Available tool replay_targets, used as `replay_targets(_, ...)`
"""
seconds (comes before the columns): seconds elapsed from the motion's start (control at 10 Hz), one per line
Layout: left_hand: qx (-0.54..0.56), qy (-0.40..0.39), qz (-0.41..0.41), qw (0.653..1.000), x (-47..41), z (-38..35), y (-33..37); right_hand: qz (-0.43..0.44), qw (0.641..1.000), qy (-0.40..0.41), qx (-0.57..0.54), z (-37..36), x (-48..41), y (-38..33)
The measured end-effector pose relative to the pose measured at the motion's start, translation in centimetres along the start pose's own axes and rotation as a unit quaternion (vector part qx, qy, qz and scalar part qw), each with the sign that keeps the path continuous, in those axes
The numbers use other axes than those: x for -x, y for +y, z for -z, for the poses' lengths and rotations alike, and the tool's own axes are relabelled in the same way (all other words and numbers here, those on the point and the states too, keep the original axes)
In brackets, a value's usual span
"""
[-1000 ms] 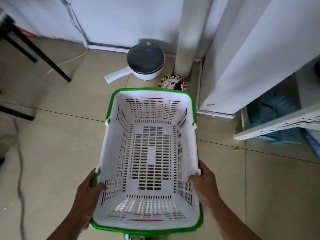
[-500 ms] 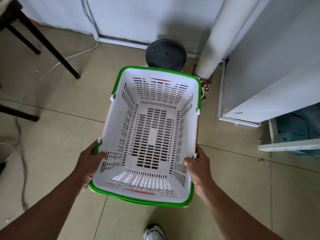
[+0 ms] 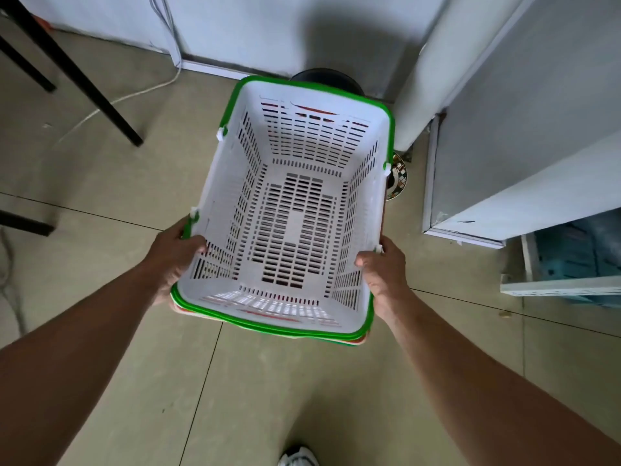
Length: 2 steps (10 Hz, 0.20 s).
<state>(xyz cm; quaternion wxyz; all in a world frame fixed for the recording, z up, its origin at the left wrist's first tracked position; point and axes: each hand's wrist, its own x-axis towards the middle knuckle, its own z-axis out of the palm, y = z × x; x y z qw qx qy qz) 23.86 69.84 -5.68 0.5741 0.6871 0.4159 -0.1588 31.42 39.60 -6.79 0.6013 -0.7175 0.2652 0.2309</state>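
A white slotted plastic basket with a green rim is held out in front of me above the tiled floor, its inside empty. My left hand grips the left wall near the near corner, thumb inside. On the opposite side, my right hand grips the right wall, thumb over the rim. An orange edge of another basket shows under the near rim, nested below.
A dark-lidded pot and a patterned plate sit on the floor behind the basket. A white cabinet and a shelf with blue crates stand right. Black table legs and a white cable lie left. A shoe shows below.
The basket has moved away from me, toward the wall and the pot, with my arms stretching out. An orange rim now shows beneath it. Both hands keep their grip.
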Motion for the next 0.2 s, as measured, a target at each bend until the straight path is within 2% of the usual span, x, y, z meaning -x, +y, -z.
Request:
replay_targets(0.1, 0.017, -0.005, -0.008, 1.000, -0.3, 0.1, 0.8, -0.006, 1.000, 0.002, 0.025, 0.1, -0.5, -1.3)
replay_targets(0.2, 0.088, 0.050, -0.018, 0.995, 1.3, 0.7, -1.0, 0.000, 0.999, -0.042, 0.032, 1.5, 1.8, -0.5)
